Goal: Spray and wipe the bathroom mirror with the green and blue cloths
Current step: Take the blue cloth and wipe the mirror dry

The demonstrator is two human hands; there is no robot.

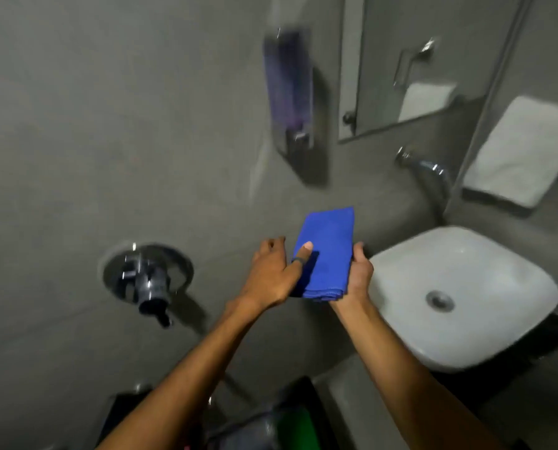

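A folded blue cloth (331,251) is held up in front of the grey wall, left of the basin. My right hand (360,272) grips its right edge and lower corner. The thumb of my left hand (272,272) presses on the cloth's left side while the other fingers curl behind or beside it. The mirror (417,63) hangs at the upper right and reflects a towel rail and a white towel. A green patch (298,427), possibly the green cloth, shows blurred at the bottom between my forearms. No spray bottle is clearly visible.
A white square basin (466,297) sits at the right under a chrome tap (430,170). A wall soap dispenser (290,92) hangs above the cloth. A chrome mixer valve (148,277) sticks out at the left. A folded white towel (524,151) lies at the far right.
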